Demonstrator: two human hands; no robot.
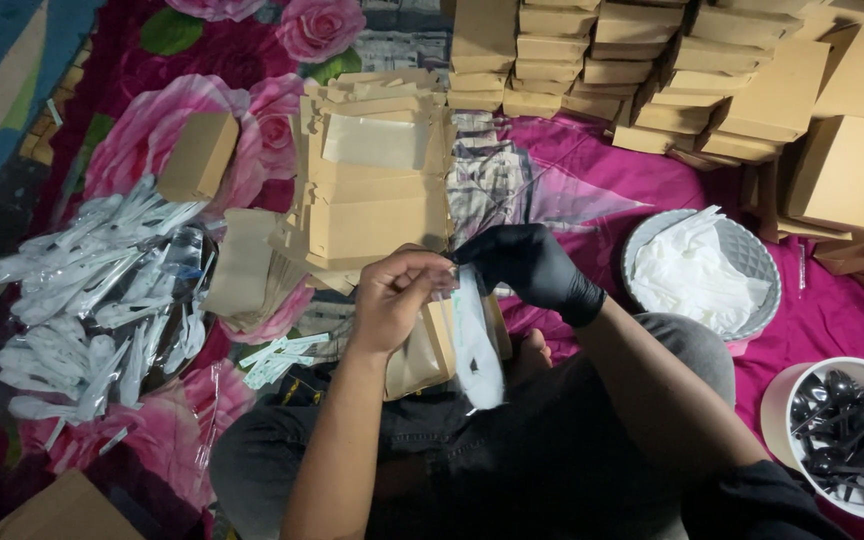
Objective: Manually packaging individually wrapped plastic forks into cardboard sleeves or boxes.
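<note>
Right now, in the head view, you hold a clear plastic sleeve [474, 350] up over your lap, between both hands. Your bare left hand [392, 298] pinches its top edge with fingers closed on the film, and your black-gloved right hand [527, 265] grips the same top edge just beside it, fingertips pressed together on it. The sleeve hangs down below both grips, slightly tilted; it is see-through, with a folded white napkin showing inside its lower part. Behind it lies a stack of flat brown cardboard blanks [377, 190]. To your left sits a heap of filled clear packets [102, 290]; to your right, a grey bowl of white napkins [702, 270] and a white bowl of black spoons [847, 430].
</note>
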